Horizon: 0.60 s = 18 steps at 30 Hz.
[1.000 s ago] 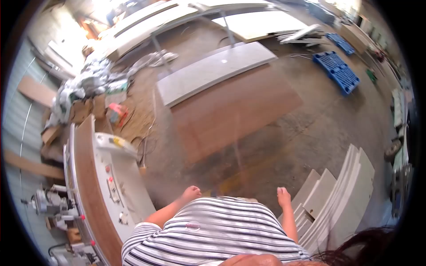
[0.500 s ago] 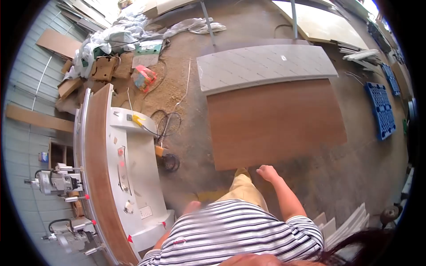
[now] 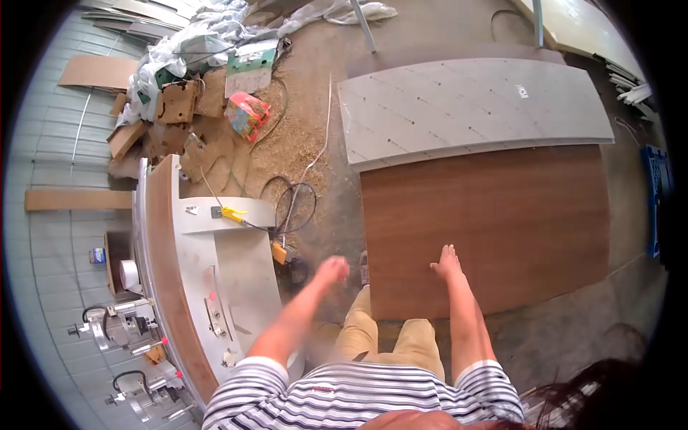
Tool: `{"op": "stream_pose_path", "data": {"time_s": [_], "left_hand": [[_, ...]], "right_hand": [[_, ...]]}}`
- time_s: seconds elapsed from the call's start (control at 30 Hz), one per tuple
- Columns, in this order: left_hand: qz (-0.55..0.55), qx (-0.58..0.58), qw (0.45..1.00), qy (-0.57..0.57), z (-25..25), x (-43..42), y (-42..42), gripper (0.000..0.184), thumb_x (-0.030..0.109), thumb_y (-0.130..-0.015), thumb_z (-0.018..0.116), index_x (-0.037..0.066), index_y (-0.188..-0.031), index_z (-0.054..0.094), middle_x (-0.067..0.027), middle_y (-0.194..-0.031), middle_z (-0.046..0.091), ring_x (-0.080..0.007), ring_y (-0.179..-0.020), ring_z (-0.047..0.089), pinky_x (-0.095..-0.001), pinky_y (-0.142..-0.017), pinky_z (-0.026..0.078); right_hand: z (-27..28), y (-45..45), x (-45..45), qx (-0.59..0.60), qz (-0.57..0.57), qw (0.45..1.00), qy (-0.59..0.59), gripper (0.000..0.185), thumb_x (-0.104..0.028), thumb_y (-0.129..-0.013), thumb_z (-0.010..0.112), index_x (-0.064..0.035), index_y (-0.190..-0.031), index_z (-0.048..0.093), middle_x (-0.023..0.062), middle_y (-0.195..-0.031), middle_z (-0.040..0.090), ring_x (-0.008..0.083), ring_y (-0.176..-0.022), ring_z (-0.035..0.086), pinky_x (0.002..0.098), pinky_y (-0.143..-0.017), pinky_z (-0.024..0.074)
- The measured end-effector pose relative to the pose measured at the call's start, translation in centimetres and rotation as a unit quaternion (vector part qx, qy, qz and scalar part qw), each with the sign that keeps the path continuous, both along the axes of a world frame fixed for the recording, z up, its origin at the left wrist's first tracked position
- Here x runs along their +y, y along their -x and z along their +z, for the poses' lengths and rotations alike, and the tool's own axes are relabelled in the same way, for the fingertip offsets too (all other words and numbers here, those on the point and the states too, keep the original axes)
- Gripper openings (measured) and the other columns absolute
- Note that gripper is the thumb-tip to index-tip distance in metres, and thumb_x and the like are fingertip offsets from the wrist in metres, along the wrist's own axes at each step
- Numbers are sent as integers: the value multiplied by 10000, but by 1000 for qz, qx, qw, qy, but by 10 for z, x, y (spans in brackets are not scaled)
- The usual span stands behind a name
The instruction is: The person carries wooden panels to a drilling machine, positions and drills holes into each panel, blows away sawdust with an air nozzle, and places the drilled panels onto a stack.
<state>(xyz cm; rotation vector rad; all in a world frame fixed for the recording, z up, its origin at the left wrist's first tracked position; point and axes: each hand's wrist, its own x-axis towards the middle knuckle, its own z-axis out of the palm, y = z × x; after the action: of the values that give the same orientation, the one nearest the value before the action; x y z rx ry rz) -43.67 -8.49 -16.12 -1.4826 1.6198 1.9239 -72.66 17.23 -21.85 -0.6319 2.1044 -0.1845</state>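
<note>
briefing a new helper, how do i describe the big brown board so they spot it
From the long white machine on the left, look right across the floor to the wide pale panel printed with slanting lines. The brown board extends from that panel's near edge, with the right hand seen over it. Its broad, plain, wood-brown face sets it apart from the pale, printed panel.

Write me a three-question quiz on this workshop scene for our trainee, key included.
1. True or false: the left hand is holding a cardboard box.
2. In this view, the right hand appears in front of: A) the blue pallet; B) the brown board; C) the plastic sheeting.
3. What colour is the hand tool lying on the white bench?

Key: 1. False; 2. B; 3. Yellow.
</note>
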Motion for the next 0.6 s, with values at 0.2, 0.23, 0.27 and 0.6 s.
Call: {"op": "stream_pose_path", "data": {"time_s": [0.2,0.23,0.27,0.6], "left_hand": [[128,62,986,83,-101,-168,179,246,292,-902,482,82,-1026,515,1,-854,554,-111,-772,512,-266,-638,433],[126,97,984,76,-128,-190,194,227,308,-905,477,101,-991,515,17,-800,512,-97,-743,473,-287,-628,420],[146,86,981,93,-129,-199,217,228,323,-906,475,103,-956,512,21,-765,481,-99,-697,443,-311,-626,411],[171,49,980,86,-157,-231,248,400,429,-835,569,44,-944,569,-20,-777,567,-113,-599,466,-271,-473,350]], "right_hand": [[-1,-24,-23,67,42,994,-75,999,-255,-668,760,107,-1338,114,326,-1394,95,405,-1313,159,419,-1081,197],[-3,-23,-25,62,39,995,-68,1014,-261,-664,762,120,-1334,103,341,-1387,88,424,-1307,158,435,-1076,204],[-4,-23,-30,61,34,995,-75,1014,-261,-664,762,120,-1334,103,341,-1387,88,424,-1307,158,435,-1076,204],[-2,-20,-44,55,5,991,-121,1008,-339,-688,732,156,-1314,117,374,-1371,91,459,-1303,129,461,-1071,189]]}}
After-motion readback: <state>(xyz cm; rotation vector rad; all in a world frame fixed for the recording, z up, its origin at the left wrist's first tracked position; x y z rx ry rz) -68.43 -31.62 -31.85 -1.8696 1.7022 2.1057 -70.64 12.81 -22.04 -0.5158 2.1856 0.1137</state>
